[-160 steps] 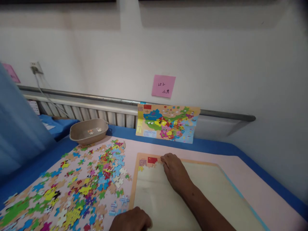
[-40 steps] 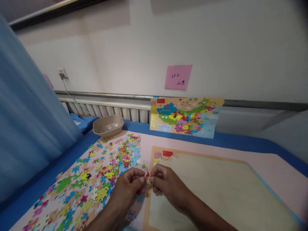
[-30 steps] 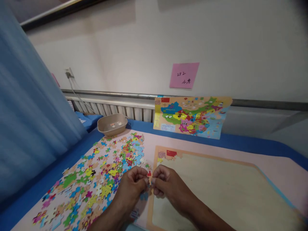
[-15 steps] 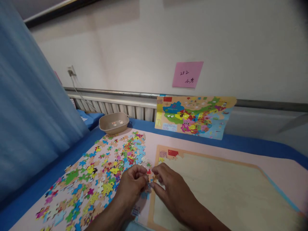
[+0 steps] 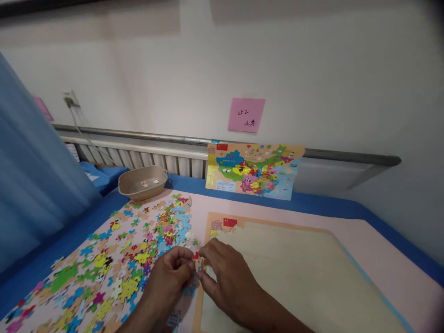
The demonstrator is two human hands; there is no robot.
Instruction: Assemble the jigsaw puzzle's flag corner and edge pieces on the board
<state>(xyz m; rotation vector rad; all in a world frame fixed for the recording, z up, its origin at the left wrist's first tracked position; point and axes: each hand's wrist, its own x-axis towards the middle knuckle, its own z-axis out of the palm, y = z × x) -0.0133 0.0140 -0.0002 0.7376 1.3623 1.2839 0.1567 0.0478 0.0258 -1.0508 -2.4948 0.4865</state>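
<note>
My left hand (image 5: 169,275) is closed, thumb and forefinger pressed together over the right edge of the loose pieces. What lies in its pinch, if anything, is hidden. Facing it, my right hand (image 5: 231,282) reaches over the left border of the puzzle board (image 5: 294,268), fingers curved and thumb apart from the forefinger. A small red puzzle piece (image 5: 196,255) shows between the two hands, close to the right fingertips. Joined pieces with a red flag (image 5: 230,222) fill the board's upper left corner; bare pale wood shows over the rest.
Many loose puzzle pieces (image 5: 130,289) spread across the pink sheet (image 5: 350,222) on the left. A beige basin (image 5: 133,189) with several pieces stands behind them. A colourful map picture (image 5: 256,173) leans at the wall, under a pink note (image 5: 247,115). A blue curtain (image 5: 38,175) hangs left.
The view has shifted to the right and tilted, so everything sits further left in the picture. Both hands keep nearly the same pose around the small red piece.
</note>
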